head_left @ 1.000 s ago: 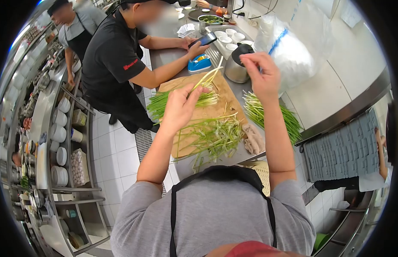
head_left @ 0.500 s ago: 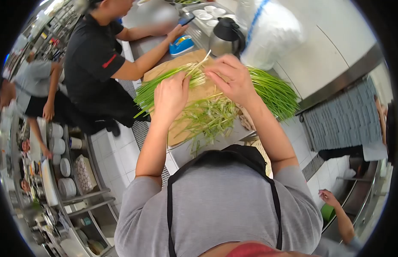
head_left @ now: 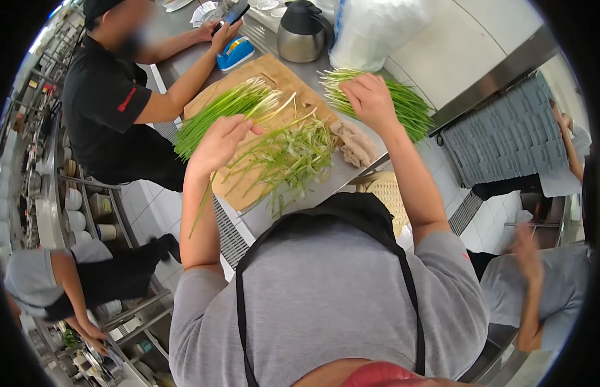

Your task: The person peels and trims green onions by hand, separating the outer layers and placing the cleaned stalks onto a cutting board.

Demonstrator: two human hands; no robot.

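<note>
Currently | my right hand (head_left: 373,103) nearer right-side scallion bunch (head_left: 408,106), just beyond, long axis slanting right; pinch: can't tell | left hand (head_left: 217,139) clamped on stalk (head_left: 276,114)

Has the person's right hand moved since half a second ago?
Yes: the right hand has moved rightward, from over the board to over the green onions beside its right edge.

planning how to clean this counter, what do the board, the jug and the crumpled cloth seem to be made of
Board: probably wood, from its matt tan-brown surface, though a composite is possible. Jug: body likely stainless steel, from the silvery sheen; the black lid looks like plastic. Crumpled cloth: fabric, soft and dull, from its loose folds; the fibre can't be told.
</note>
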